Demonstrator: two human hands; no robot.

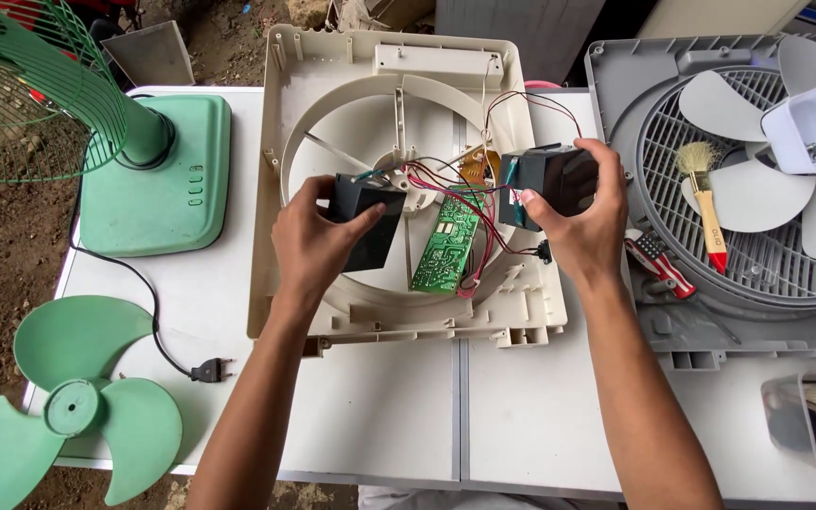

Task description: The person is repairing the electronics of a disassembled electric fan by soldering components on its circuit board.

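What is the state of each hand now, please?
Left hand: closed on a black box.
Right hand: closed on a black block with wires.

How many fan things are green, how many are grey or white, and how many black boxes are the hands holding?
Green: 2, the standing fan and loose blade.
Grey or white: 3, the cream frame, grey grille housing and grey blade.
Black boxes: 2, one in the left hand, one in the right hand.
Total: 7
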